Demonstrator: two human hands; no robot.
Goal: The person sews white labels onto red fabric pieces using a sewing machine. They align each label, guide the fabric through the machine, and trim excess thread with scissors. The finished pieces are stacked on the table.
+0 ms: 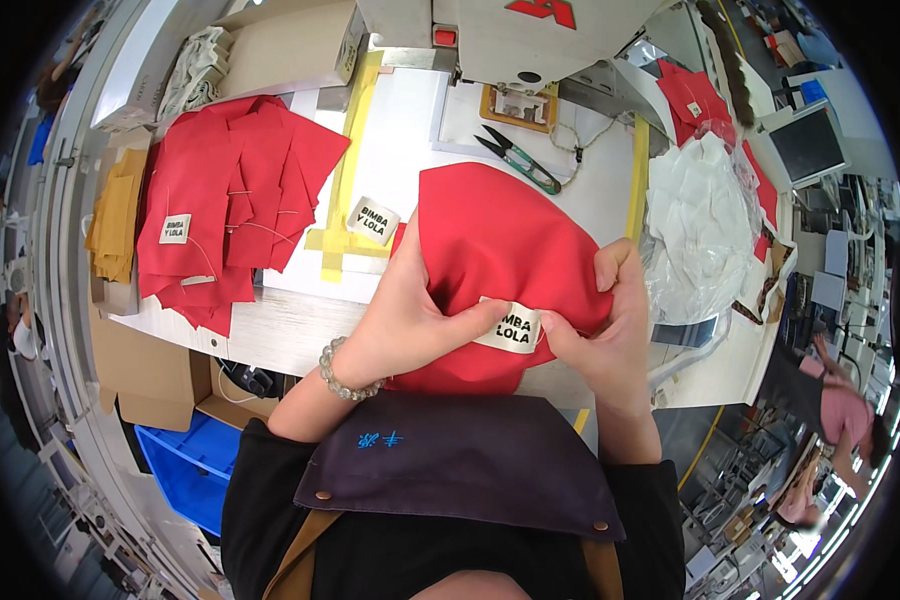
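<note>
A red fabric piece [500, 230] is bunched up between my hands at the table's front edge. A white label [515, 336] with black print lies on its lower part. My left hand [405, 310] grips the cloth from the left, thumb on the label's left end and the other fingers hidden behind the fabric. On the right, my right hand [610, 345] is closed on the cloth, its thumb at the label's right end and its fingers curled over the edge. Beyond my left hand a loose white label [373, 220] lies on the table by the yellow tape.
Red fabric pieces [210, 180] with labels and loose threads are piled at the left, beside yellow pieces [120, 215]. A sewing machine [530, 45] stands at the back, with thread snips [520, 158] before it. White pieces in clear plastic [700, 225] lie right.
</note>
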